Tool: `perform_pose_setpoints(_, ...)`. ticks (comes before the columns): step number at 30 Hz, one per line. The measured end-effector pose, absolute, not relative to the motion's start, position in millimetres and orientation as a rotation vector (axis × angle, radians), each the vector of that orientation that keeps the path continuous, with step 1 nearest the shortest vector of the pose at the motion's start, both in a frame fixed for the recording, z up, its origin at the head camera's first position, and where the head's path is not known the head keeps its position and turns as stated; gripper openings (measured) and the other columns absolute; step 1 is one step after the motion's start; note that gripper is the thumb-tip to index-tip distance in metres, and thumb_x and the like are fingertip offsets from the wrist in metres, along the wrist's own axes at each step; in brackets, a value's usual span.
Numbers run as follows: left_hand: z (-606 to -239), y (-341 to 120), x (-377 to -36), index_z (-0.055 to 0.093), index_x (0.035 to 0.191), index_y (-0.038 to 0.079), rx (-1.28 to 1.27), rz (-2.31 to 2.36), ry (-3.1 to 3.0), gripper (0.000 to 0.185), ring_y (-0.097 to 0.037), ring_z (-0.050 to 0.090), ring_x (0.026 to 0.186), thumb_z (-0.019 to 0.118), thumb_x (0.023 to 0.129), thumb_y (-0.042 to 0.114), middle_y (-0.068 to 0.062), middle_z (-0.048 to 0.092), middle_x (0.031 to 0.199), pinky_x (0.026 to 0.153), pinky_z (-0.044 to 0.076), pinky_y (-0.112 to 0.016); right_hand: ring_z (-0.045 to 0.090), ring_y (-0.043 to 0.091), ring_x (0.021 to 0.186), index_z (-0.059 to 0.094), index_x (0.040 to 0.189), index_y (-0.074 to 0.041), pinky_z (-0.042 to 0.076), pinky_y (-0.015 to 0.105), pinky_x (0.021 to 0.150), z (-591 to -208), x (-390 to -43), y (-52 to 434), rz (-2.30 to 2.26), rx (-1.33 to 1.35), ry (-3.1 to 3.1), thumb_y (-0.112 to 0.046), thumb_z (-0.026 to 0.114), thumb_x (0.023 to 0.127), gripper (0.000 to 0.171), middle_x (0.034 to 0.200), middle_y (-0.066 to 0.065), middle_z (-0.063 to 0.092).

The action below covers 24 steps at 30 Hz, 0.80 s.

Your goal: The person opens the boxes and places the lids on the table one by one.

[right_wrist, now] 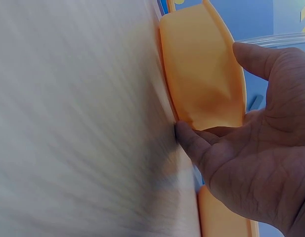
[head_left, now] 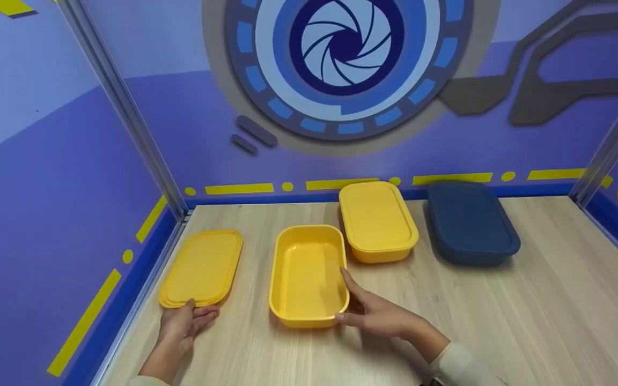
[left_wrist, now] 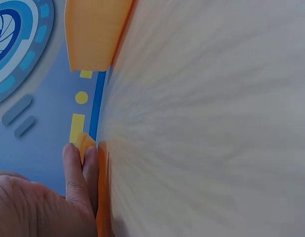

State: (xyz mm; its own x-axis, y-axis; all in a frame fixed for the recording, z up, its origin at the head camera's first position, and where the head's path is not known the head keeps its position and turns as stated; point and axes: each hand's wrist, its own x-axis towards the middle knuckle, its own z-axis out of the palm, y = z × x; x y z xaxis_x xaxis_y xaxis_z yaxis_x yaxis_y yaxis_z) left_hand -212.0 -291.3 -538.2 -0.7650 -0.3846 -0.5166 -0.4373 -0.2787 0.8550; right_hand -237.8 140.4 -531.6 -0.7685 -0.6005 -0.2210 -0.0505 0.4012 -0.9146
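On a wooden table (head_left: pixel 502 321) lie a flat yellow lid (head_left: pixel 201 268) at the left and an open, empty yellow container (head_left: pixel 306 276) beside it. My left hand (head_left: pixel 193 308) rests with straight fingers on the lid's near edge (left_wrist: pixel 102 197); the same left hand (left_wrist: pixel 68 192) fills the left wrist view's lower left corner. My right hand (head_left: pixel 347 300) cups the open container's near right corner, one finger along its right wall and the thumb at the corner. The right wrist view has this right hand (right_wrist: pixel 216 98) against the container's wall (right_wrist: pixel 201 64).
A closed yellow container (head_left: pixel 377 220) and a closed dark blue container (head_left: pixel 470 222) stand at the back, near the purple wall. Purple panels enclose the table on the left, back and right. Bare wood stretches across the front right.
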Motion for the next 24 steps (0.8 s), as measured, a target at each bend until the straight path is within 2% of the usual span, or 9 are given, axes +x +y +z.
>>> perform_pose_setpoints(9, -542, -298, -210, 0.018, 0.160, -0.016, -0.997, 2.168, 1.893, 0.057, -0.022, 0.081, 0.074, 0.028, 0.118, 0.021, -0.011, 0.078, 0.075, 0.078, 0.068, -0.037, 0.012, 0.033, 0.169, -0.006, 0.172, -0.030, 0.013, 0.060, 0.135, -533, -238, 141, -1.364, -0.558, 2.134, -0.046, 0.069, 0.104, 0.103, 0.182, 0.010, 0.000)
perform_pose_setpoints(12, -541, -302, -212, 0.026, 0.155, -0.016, -1.002, 2.132, 1.911, 0.054, -0.022, 0.081, 0.073, 0.029, 0.118, 0.023, -0.011, 0.076, 0.075, 0.076, 0.068, -0.038, 0.012, 0.033, 0.169, -0.006, 0.172, -0.030, 0.012, 0.061, 0.135, -534, -238, 140, -1.373, -0.563, 2.139, -0.046, 0.069, 0.103, 0.103, 0.182, 0.009, 0.000)
perform_pose_setpoints(16, -541, -306, -213, 0.046, 0.133, -0.014, -0.980, 2.083, 1.924, 0.044, -0.024, 0.080, 0.071, 0.029, 0.118, 0.024, -0.012, 0.076, 0.075, 0.074, 0.068, -0.040, 0.014, 0.032, 0.169, -0.006, 0.172, -0.031, 0.012, 0.061, 0.135, -534, -237, 139, -1.371, -0.560, 2.146, -0.047, 0.070, 0.102, 0.104, 0.182, 0.008, 0.001)
perform_pose_setpoints(19, -541, -308, -215, 0.052, 0.122, -0.012, -0.934, 2.066, 1.938, 0.043, -0.024, 0.080, 0.071, 0.029, 0.118, 0.024, -0.012, 0.076, 0.076, 0.074, 0.068, -0.040, 0.013, 0.032, 0.169, -0.007, 0.172, -0.028, 0.012, 0.060, 0.135, -533, -237, 140, -1.383, -0.581, 2.137, -0.045, 0.069, 0.103, 0.104, 0.182, 0.009, -0.001)
perform_pose_setpoints(24, -541, -311, -221, 0.053, 0.121, -0.013, -0.912, 2.048, 1.936, 0.045, -0.023, 0.081, 0.072, 0.028, 0.118, 0.024, -0.011, 0.077, 0.077, 0.075, 0.068, -0.039, 0.011, 0.032, 0.169, -0.008, 0.172, -0.023, 0.011, 0.060, 0.135, -532, -237, 140, -1.386, -0.607, 2.137, -0.042, 0.069, 0.104, 0.104, 0.182, 0.010, -0.001)
